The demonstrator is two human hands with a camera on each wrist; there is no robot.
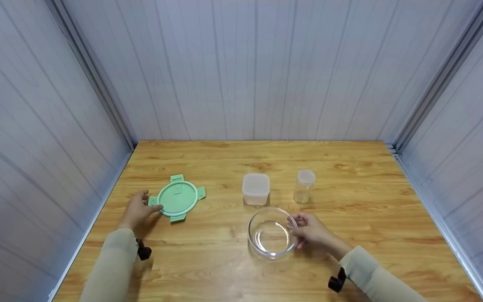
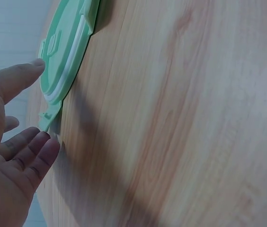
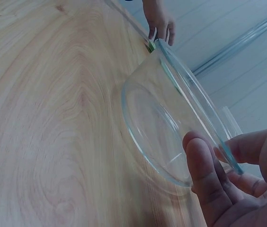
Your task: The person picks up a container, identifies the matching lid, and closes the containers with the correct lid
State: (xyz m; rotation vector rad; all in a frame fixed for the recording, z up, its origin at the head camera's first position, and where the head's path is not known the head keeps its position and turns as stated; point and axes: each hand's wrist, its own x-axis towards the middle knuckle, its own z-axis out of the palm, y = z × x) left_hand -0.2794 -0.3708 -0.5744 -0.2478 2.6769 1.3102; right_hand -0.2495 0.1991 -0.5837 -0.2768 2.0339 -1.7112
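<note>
My right hand pinches the rim of a clear round glass bowl, with the thumb on one side of the wall and fingers on the other. The bowl is upright at or just above the table; I cannot tell whether its base touches. At the left lies a round green lid with flaps around its edge. My left hand is beside the lid's left flap, thumb over the edge and fingers spread apart. In the left wrist view, the lid is partly cut off, and the thumb tip overlaps it.
Behind the bowl stands a squarish translucent container with a whitish lid. To its right is a small clear jar with a pale cap. The wood-grain table is enclosed by pale panel walls at the back and sides.
</note>
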